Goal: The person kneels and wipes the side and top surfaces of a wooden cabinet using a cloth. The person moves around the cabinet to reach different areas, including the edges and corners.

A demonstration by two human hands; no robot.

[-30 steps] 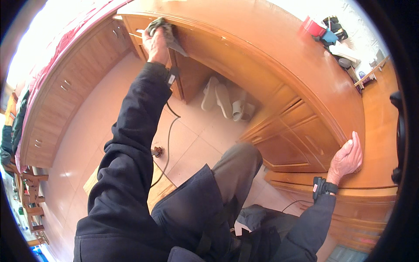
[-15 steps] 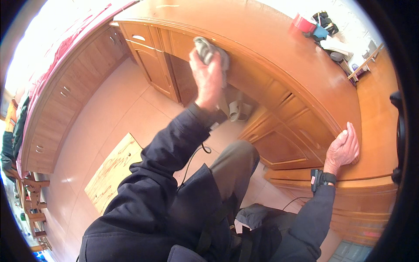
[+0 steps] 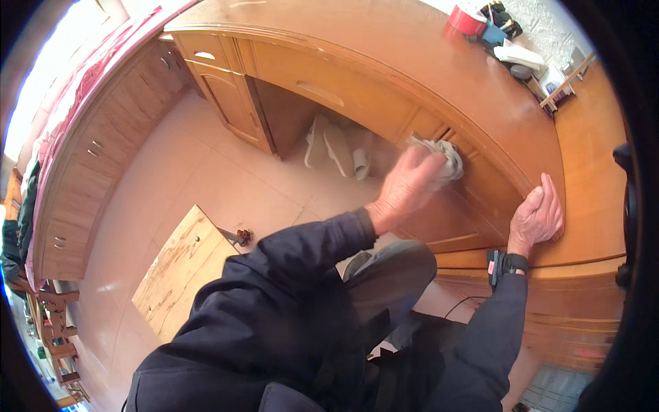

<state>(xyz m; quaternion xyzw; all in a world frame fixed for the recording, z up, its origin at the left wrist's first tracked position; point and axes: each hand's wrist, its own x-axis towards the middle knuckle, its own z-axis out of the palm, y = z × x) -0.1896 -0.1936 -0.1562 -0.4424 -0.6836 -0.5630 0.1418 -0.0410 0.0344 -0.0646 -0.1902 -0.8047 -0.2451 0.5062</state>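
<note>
Two-handed at a long desk of glossy orange-brown wood, clutching a crumpled grey-green cloth in the left hand, with fingers curled around it; too blurred to tell the thumb's exact place. Held up to the drawer fronts on the desk's right-hand stretch, just below the rim of the top. Resting the right hand farther right on the desk's edge, with fingers straight and close together, and wearing a black strapped device on that wrist. Dressed in a dark navy jacket. Near off-white slippers in the open knee space under the desk, and beside a low blond-wood board with dark streaks. Framed at far left by a row of brown wood-grain cabinets with silver handles, topped by a pink cover, and at upper right by a round red container among small cluttered items.
</note>
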